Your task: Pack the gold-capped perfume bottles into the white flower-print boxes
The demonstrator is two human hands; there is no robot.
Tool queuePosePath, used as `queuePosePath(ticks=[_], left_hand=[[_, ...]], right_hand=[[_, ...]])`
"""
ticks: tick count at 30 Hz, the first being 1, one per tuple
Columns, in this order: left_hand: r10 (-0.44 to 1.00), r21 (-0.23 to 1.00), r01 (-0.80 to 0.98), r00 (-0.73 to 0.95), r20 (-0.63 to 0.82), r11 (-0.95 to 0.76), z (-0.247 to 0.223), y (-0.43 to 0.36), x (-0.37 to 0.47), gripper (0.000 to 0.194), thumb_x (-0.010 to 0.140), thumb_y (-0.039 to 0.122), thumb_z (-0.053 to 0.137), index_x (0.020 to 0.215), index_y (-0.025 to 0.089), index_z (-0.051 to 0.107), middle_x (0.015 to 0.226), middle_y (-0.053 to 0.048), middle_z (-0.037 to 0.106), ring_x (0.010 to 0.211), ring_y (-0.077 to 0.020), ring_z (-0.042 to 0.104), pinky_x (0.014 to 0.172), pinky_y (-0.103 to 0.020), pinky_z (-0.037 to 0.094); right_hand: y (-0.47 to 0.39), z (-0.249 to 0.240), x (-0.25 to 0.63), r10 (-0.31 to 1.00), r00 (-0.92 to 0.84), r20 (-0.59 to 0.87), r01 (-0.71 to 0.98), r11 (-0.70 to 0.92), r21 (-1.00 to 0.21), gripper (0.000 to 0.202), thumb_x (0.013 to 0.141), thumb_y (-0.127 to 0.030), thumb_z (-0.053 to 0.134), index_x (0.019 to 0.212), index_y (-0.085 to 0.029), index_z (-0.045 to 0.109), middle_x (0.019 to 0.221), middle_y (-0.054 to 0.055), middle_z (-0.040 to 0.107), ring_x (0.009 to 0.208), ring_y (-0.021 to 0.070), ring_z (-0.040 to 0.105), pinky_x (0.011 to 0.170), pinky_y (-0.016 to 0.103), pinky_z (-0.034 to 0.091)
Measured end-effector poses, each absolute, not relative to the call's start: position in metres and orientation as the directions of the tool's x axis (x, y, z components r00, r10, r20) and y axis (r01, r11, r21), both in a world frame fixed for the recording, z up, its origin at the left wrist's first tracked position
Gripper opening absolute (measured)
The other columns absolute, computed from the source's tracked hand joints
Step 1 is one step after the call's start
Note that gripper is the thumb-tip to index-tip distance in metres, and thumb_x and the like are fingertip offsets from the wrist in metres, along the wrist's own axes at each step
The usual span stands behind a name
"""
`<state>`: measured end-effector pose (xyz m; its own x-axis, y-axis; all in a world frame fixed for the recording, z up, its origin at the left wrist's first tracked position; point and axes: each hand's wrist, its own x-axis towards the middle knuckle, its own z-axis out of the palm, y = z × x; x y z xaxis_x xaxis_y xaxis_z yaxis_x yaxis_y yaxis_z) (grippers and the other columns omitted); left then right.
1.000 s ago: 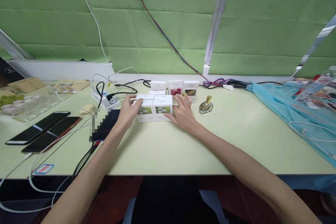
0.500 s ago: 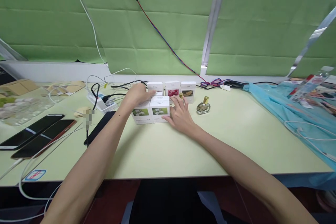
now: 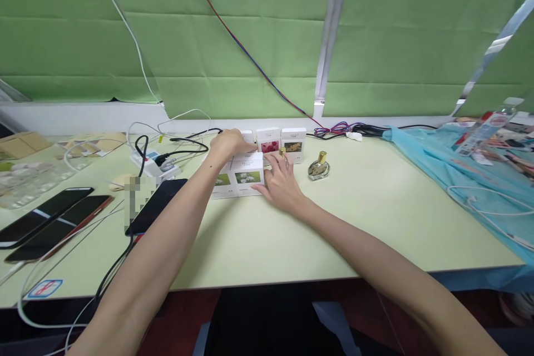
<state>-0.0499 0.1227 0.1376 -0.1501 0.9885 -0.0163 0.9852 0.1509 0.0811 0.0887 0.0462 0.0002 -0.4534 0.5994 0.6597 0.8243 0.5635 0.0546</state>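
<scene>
Two white boxes with white-flower pictures stand side by side, the right one (image 3: 247,177) plainly seen and the left one (image 3: 222,182) partly behind my left forearm. My right hand (image 3: 281,182) cups the right side of the right flower box, thumb at its front lower corner. Over the tops of these boxes reaches my left hand (image 3: 230,143), its thumb pointing right by a white box (image 3: 247,135) behind; its other fingers are hidden. Further back stand a pink-picture box (image 3: 269,142) and a yellow-picture box (image 3: 292,146). A gold bottle cap (image 3: 282,151) shows behind my right fingers.
Right of my hand stands a glass perfume bottle (image 3: 319,168) with a gold cap. Several phones, including a black one (image 3: 156,206), lie at the left near a power strip (image 3: 156,166) and cables. Blue plastic sheeting (image 3: 429,167) and a plastic bottle (image 3: 486,128) are at the right.
My left hand has shifted to the right across the tops of the boxes. My right hand keeps its place at the front box. The whole view has turned slightly.
</scene>
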Motion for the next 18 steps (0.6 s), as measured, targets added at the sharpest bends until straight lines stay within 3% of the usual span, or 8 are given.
queuePosePath(ticks=[6,18], left_hand=[[0.993,0.102,0.988,-0.118,-0.026,0.120,0.139,0.117,-0.037,0.094,0.062,0.071,0.076,0.132,0.010,0.063,0.131,-0.027,0.065,0.117,-0.0442,0.065,0.095,-0.050,0.052],[0.995,0.045,0.996,-0.070,-0.065,0.073,0.144,0.107,-0.029,0.092,0.066,0.075,0.069,0.132,0.012,0.064,0.128,-0.025,0.068,0.117,-0.0409,0.066,0.092,-0.043,0.052]], right_hand=[[0.046,0.002,0.088,0.608,-0.445,0.658,0.825,0.565,0.037,0.053,0.097,-0.053,0.054,0.106,-0.005,0.074,0.146,0.027,0.050,0.144,0.0382,0.034,0.124,0.063,0.019],[0.046,0.002,0.087,0.628,-0.431,0.648,0.827,0.563,0.004,0.054,0.098,-0.053,0.054,0.106,-0.004,0.074,0.146,0.029,0.050,0.144,0.0389,0.034,0.124,0.063,0.020]])
